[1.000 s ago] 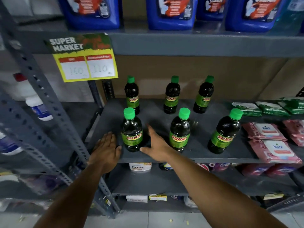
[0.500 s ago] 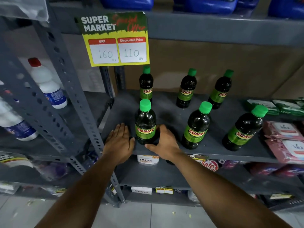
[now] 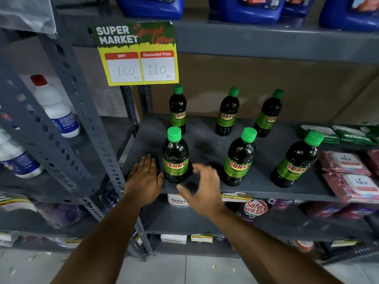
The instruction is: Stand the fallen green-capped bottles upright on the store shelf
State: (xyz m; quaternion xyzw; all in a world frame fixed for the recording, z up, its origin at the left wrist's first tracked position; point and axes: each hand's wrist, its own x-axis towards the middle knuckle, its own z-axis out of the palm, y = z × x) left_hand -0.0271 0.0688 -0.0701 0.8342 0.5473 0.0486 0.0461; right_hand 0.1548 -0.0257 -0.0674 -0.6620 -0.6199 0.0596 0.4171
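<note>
Several dark green-capped Sunny bottles stand upright on the grey shelf (image 3: pixel 207 146), in two rows. The front left bottle (image 3: pixel 175 158) stands between my hands. My left hand (image 3: pixel 144 178) lies flat on the shelf's front edge, its thumb side right beside the bottle's base. My right hand (image 3: pixel 202 189) hovers just right of that bottle, blurred, fingers curled and apart, holding nothing. Other front-row bottles are the middle bottle (image 3: pixel 239 160) and the right bottle (image 3: pixel 294 162). The back row has three bottles (image 3: pixel 226 113).
A yellow price sign (image 3: pixel 139 56) hangs from the shelf above, which carries blue jugs (image 3: pixel 248 7). Pink and green wipe packs (image 3: pixel 348 173) lie at the shelf's right. A perforated steel upright (image 3: pixel 86 124) stands left, with white bottles (image 3: pixel 55 107) beyond it.
My right hand has come off the front left bottle and drawn back slightly with fingers curled. My left hand stays flat on the shelf. The view has shifted a little.
</note>
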